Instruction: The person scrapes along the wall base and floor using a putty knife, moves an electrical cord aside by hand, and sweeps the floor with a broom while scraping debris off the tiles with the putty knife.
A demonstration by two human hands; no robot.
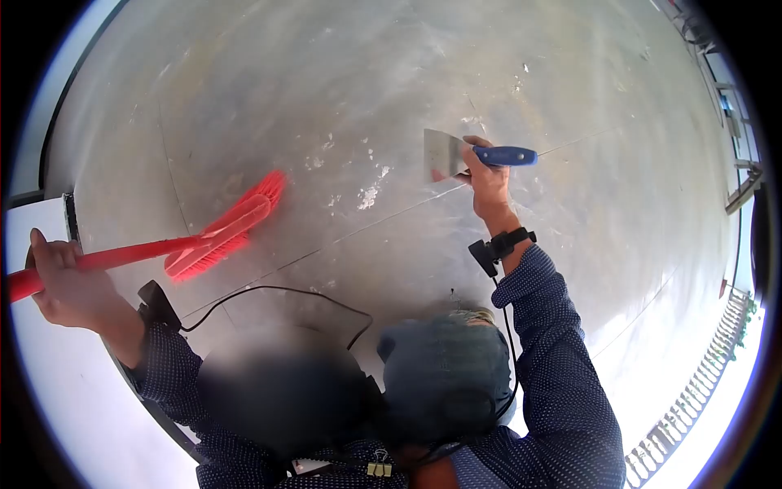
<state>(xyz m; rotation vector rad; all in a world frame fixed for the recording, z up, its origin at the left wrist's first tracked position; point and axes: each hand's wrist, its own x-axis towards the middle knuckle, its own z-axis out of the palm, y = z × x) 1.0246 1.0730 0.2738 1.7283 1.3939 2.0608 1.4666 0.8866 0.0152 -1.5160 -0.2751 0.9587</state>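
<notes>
At the left edge, my left hand (72, 281) is closed around the red handle of a broom (224, 228). The broom's red bristled head is over the floor, to the right of that hand. My right hand (490, 186) grips a putty knife (507, 156) where its blue handle meets the wide metal blade. The blade points left and the handle points right. White flakes (371, 192) of residue lie on the grey floor between the broom head and the putty knife.
The grey floor (342, 90) has thin joint lines and more white specks (521, 77) farther off. Black cables (318, 291) run from devices at both wrists. My knee (444, 367) is low in the view. A white balustrade (692, 399) stands at the right; a white panel (41, 232) is at the left.
</notes>
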